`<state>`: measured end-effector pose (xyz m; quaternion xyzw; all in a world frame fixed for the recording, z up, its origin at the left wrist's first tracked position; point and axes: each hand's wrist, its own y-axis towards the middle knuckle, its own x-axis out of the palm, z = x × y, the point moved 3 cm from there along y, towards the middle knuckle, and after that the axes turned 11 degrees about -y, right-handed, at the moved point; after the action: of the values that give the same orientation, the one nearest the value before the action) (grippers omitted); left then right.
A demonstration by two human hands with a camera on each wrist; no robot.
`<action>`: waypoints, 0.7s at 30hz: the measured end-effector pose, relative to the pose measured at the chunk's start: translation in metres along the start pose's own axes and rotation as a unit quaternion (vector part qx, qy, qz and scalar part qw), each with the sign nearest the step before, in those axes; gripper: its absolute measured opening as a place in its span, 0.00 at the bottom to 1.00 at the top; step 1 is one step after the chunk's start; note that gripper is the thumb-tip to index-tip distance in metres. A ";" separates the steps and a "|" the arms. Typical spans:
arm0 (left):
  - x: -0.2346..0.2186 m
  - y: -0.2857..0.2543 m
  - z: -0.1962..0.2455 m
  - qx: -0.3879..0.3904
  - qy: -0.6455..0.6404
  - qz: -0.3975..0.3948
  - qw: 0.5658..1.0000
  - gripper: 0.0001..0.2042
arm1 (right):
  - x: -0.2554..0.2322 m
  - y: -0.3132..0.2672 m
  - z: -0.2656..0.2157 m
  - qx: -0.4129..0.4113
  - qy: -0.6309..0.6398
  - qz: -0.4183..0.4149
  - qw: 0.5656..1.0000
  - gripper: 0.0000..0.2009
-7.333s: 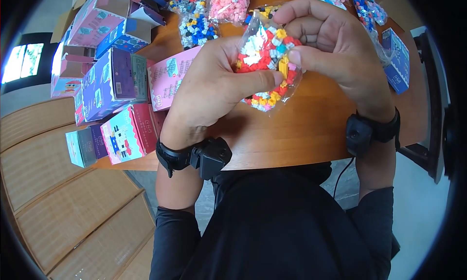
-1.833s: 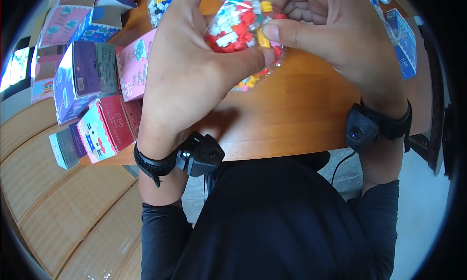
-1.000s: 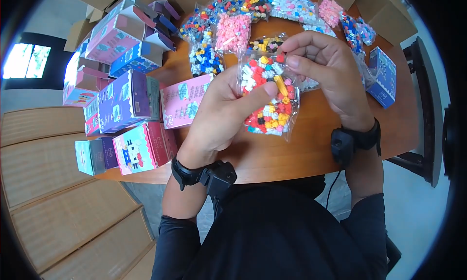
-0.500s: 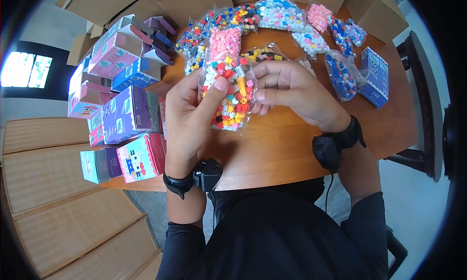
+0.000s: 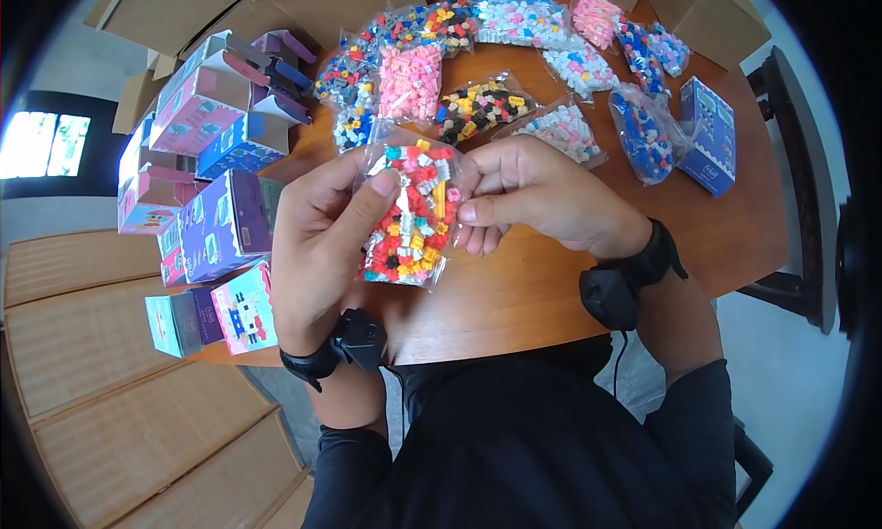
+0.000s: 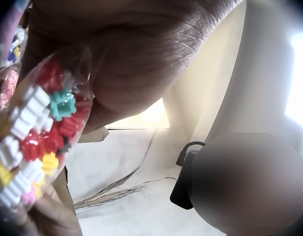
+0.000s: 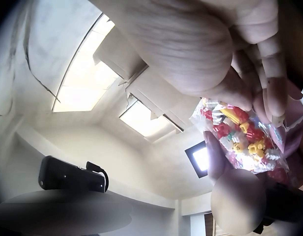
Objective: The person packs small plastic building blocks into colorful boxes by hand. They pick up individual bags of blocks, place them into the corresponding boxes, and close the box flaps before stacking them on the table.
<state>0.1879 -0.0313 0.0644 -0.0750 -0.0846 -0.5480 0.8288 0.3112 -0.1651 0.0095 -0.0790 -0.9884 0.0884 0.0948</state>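
Note:
A clear plastic bag of small building bricks [image 5: 418, 221], mostly red, white and yellow with a few teal and pink, is held upright above the near part of the table. My left hand [image 5: 317, 239] grips its left side, thumb across the front and the other fingers hidden behind. On the bag's right edge, my right hand [image 5: 542, 198] pinches the plastic between thumb and fingers. The left wrist view shows the bag's bricks [image 6: 36, 142] close up beside the palm. In the right wrist view the bag [image 7: 245, 137] lies under the right fingertips.
Several bags of bricks lie along the back of the wooden table [image 5: 524, 299], among them a pink one [image 5: 411, 80] and a yellow-black one [image 5: 485, 104]. Printed boxes [image 5: 225, 224] crowd the left side. A blue box [image 5: 709, 136] stands at the right, cardboard [image 5: 349, 10] behind.
Both hands and the bag have moved left and lower in the head view. The right hand has shifted from the bag's top corner down to its right edge. The left hand keeps its grip.

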 end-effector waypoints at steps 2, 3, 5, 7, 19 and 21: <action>0.000 0.000 0.000 0.005 0.005 -0.003 1.000 0.14 | 0.001 0.000 -0.001 -0.007 -0.003 -0.009 1.000 0.05; 0.000 0.000 0.000 0.013 -0.011 -0.002 1.000 0.14 | 0.000 -0.001 -0.002 -0.021 0.002 -0.006 1.000 0.07; 0.000 0.000 0.000 0.027 -0.043 -0.001 0.999 0.14 | 0.001 0.000 -0.004 -0.049 0.011 -0.002 0.999 0.12; 0.000 0.000 -0.001 0.037 -0.056 0.005 0.998 0.14 | 0.005 -0.001 -0.010 -0.102 -0.001 0.008 0.995 0.12; 0.011 0.004 -0.013 0.083 -0.141 0.054 0.985 0.12 | 0.013 -0.011 -0.021 -0.240 -0.061 0.176 0.953 0.27; 0.014 0.003 -0.012 0.073 -0.158 0.043 0.984 0.12 | 0.011 -0.012 -0.021 -0.261 -0.063 0.194 0.943 0.26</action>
<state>0.1969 -0.0448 0.0556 -0.1038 -0.2508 -0.4851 0.8313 0.3031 -0.1719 0.0341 -0.2856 -0.9463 -0.1514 -0.0103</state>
